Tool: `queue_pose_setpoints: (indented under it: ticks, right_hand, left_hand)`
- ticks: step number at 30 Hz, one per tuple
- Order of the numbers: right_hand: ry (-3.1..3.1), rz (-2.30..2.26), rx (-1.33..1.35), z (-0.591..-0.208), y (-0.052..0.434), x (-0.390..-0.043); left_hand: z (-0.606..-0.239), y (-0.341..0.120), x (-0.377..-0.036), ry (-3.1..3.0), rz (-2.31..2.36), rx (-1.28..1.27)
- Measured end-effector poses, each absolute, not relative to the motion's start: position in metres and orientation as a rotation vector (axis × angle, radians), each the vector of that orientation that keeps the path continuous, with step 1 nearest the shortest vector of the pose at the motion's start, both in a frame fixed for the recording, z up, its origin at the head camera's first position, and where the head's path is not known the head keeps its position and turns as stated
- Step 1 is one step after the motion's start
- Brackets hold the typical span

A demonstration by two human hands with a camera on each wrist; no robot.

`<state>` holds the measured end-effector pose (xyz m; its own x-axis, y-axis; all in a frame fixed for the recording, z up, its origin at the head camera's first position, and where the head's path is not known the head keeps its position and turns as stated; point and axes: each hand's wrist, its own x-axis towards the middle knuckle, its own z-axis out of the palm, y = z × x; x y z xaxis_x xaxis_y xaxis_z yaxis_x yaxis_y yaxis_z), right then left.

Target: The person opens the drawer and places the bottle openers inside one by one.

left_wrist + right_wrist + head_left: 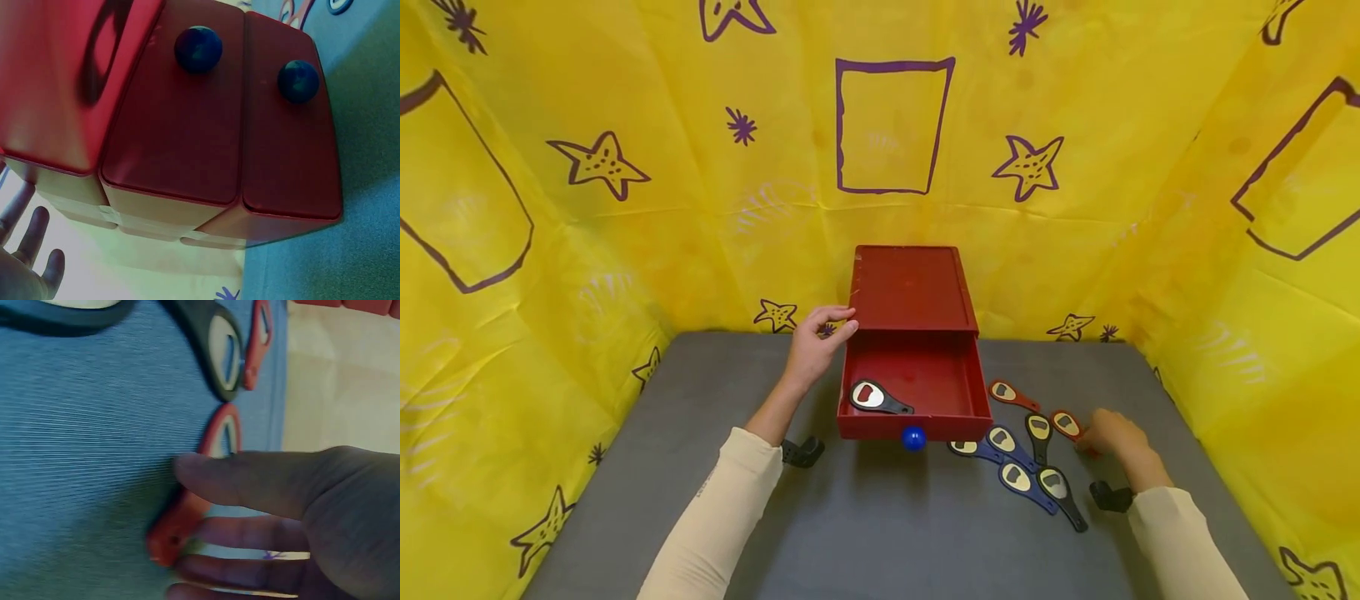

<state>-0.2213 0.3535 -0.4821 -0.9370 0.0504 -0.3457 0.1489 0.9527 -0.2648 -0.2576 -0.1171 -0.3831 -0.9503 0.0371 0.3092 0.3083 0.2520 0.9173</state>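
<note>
A red drawer unit (913, 287) stands at the back of the table with its top drawer (955, 427) pulled out. Inside that drawer lies a black bottle opener (880, 397). My left hand (812, 346) is at the unit's left side, fingertips right at its top edge, fingers loosely extended. Off to the right, my right hand (1118, 442) pinches the handle of a red bottle opener (1066, 424) between thumb and fingers. In the right wrist view, the thumb crosses this red opener (169, 540), which lies close to the table surface.
Several more openers lie right of the drawer: another red one (1013, 394), black ones (1060, 496) and blue ones (1026, 486), some overlapping. Two closed lower drawers with blue knobs (198, 49) show in the left wrist view. Yellow patterned cloth (895, 225) surrounds the grey table (865, 533).
</note>
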Motion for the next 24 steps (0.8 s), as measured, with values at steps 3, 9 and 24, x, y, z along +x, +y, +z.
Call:
queue_pose_setpoints:
  ticks: [3,9,24]
  right_hand:
    - [2.793,-0.435,0.149,-0.489,0.355,-0.216]
    - [2.854,-0.445,0.144,-0.494,0.355,-0.212]
    - [2.874,-0.525,0.047,-0.5,0.362,-0.212]
  left_hand:
    - [-0.381,-0.117,-0.255,-2.292,-1.767,-0.323]
    - [-0.384,-0.117,-0.256,-2.243,-1.791,-0.339]
    - [-0.388,-0.114,-0.255,-2.195,-1.785,-0.371]
